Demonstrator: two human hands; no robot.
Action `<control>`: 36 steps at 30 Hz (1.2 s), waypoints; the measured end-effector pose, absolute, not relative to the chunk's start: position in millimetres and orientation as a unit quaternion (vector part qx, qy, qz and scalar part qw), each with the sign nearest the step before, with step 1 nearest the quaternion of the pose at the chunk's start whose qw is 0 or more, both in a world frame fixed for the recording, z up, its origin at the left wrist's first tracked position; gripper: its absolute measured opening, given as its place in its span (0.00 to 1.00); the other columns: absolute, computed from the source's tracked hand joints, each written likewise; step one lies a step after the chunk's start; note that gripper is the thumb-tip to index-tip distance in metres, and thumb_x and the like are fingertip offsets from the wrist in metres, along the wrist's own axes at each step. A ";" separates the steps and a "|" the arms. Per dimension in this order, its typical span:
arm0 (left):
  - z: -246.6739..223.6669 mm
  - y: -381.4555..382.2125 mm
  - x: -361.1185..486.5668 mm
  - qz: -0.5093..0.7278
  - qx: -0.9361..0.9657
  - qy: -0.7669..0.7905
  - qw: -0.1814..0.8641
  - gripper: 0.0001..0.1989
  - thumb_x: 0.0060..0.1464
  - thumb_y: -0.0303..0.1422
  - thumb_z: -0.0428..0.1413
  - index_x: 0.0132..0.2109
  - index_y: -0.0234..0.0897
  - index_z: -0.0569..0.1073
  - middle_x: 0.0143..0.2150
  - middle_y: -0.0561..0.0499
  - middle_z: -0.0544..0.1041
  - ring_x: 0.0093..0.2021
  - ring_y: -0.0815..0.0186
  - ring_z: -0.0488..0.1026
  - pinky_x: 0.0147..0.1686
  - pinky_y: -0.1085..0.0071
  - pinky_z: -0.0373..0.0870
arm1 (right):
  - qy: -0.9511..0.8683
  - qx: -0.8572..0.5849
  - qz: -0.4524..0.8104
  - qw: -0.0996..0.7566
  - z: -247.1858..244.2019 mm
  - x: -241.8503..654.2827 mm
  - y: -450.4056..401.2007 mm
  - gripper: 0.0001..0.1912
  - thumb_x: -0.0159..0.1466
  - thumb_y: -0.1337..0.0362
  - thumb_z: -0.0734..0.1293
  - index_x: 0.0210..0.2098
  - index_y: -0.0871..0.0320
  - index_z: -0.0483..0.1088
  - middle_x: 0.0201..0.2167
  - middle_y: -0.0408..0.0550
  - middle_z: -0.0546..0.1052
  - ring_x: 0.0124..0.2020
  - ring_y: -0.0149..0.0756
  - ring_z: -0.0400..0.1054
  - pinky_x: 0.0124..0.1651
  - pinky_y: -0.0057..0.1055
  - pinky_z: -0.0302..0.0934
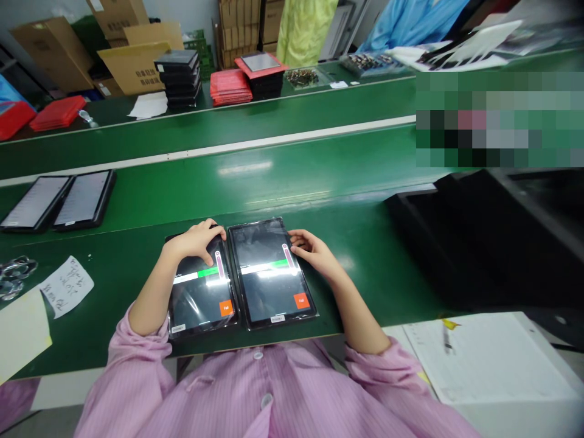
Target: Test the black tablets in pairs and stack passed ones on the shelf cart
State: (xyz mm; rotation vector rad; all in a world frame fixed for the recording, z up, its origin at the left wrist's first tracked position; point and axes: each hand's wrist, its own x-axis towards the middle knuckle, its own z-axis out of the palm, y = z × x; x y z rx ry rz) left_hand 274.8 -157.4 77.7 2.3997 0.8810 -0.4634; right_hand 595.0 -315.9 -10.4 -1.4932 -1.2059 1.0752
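Two dark tablets lie side by side near the front edge of the green table, each screen lit with a white and green bar and an orange "Fail" box. Over the upper part of the left tablet (196, 307) rests my left hand (196, 240), fingers apart and curved towards its top right corner. My right hand (312, 250) is at the right edge of the right tablet (269, 292), its fingers slightly curled and apart, touching or close to the edge. Neither hand is wrapped round a tablet.
Two more tablets (82, 198) lie at the left. Nearby are a handwritten slip (68, 286) and clear plastic loops (16, 274). A black bin (493, 237) stands at the right, above a white board (493, 356). Stacked black trays (177, 79) and red pads (230, 87) sit across the bench.
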 end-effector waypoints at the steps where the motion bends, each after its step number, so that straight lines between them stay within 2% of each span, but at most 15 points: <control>1: 77.8 -157.5 274.8 -0.171 0.890 0.326 0.268 0.35 0.36 0.31 0.71 0.52 0.47 0.67 0.56 0.48 0.61 0.57 0.51 0.63 0.56 0.59 0.63 | -0.489 -0.605 0.436 0.453 -9.6 594.8 -316.1 0.23 0.54 0.56 0.71 0.48 0.56 0.70 0.38 0.49 0.74 0.40 0.40 0.71 0.42 0.36 0.67; 15: 76.9 -157.6 273.9 -0.157 0.892 0.326 0.270 0.34 0.37 0.30 0.71 0.52 0.47 0.68 0.55 0.48 0.61 0.57 0.52 0.63 0.56 0.59 0.62 | -0.489 -0.603 0.438 0.453 -10.0 594.8 -315.0 0.23 0.54 0.56 0.71 0.48 0.56 0.70 0.38 0.48 0.74 0.40 0.40 0.71 0.42 0.36 0.67; 20: 70.9 -162.2 272.8 -0.132 0.890 0.337 0.278 0.36 0.31 0.29 0.73 0.50 0.47 0.69 0.55 0.49 0.62 0.57 0.51 0.64 0.56 0.61 0.62 | -0.493 -0.596 0.431 0.464 -11.7 596.7 -316.1 0.22 0.54 0.56 0.70 0.47 0.57 0.70 0.36 0.47 0.74 0.38 0.39 0.71 0.41 0.36 0.67; 26: 64.7 -162.3 275.7 -0.122 0.883 0.352 0.284 0.37 0.28 0.33 0.74 0.48 0.47 0.68 0.55 0.50 0.63 0.56 0.52 0.65 0.55 0.62 0.63 | -0.497 -0.595 0.416 0.475 -15.5 597.9 -312.3 0.20 0.53 0.61 0.69 0.46 0.55 0.72 0.35 0.46 0.73 0.35 0.38 0.70 0.39 0.34 0.66; 36: 71.9 -166.2 277.8 -0.135 0.881 0.364 0.270 0.37 0.30 0.33 0.74 0.49 0.47 0.68 0.54 0.50 0.63 0.54 0.53 0.66 0.52 0.63 0.64 | -0.494 -0.596 0.417 0.476 -14.2 596.4 -312.5 0.20 0.52 0.62 0.69 0.45 0.55 0.72 0.34 0.45 0.72 0.35 0.37 0.70 0.39 0.34 0.66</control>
